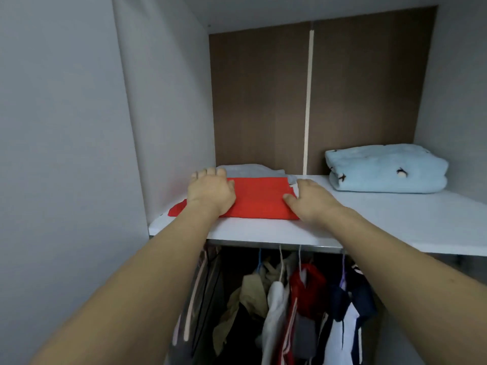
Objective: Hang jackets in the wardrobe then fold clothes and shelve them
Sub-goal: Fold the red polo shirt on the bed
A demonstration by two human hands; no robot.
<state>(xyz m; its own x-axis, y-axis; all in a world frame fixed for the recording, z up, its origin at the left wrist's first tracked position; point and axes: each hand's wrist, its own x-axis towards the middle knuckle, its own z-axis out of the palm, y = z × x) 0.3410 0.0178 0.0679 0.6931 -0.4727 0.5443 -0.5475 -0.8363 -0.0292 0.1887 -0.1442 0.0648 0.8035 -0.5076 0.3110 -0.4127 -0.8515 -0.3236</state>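
The folded red garment (259,197) lies on the white shelf (369,219), centre frame, between flat hands: left hand (210,189) pressing its left edge, right hand (312,200) at its right edge. A grey garment (253,170) lies behind; a blue blanket (386,168) lies right.

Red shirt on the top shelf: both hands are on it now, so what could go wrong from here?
1. The red shirt lies near the shelf's front edge, its left corner close to the lip; it could slide off when the left hand and right hand let go.
2. Pushing it back may rumple the gray garment behind it.
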